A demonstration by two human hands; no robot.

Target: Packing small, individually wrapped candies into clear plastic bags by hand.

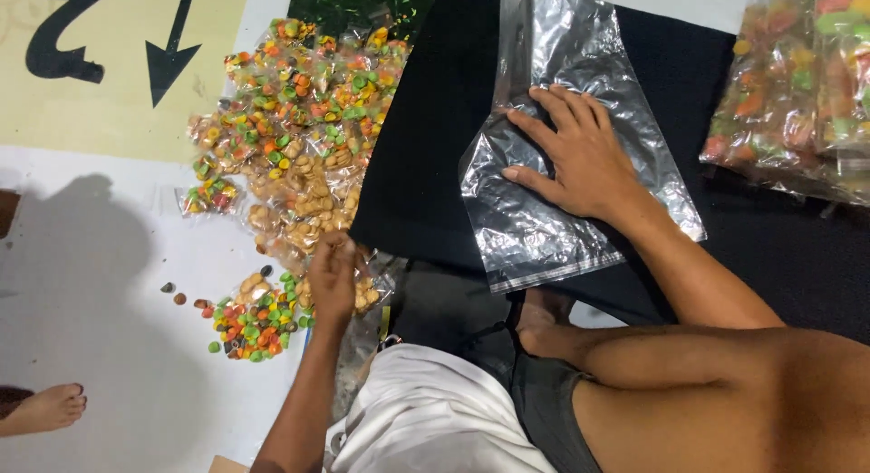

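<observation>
Fingers of our left hand [333,275] pinch a small snack packet [367,292] at lower centre. Farther up, our right hand [580,156] presses flat, fingers spread, on clear bags [562,228] over black cloth [426,165]. Packets [299,129] pile upper left.

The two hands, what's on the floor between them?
In the head view, between the left hand on the small snack packets and the right hand flat on the clear plastic bag, only black cloth lies.
</observation>
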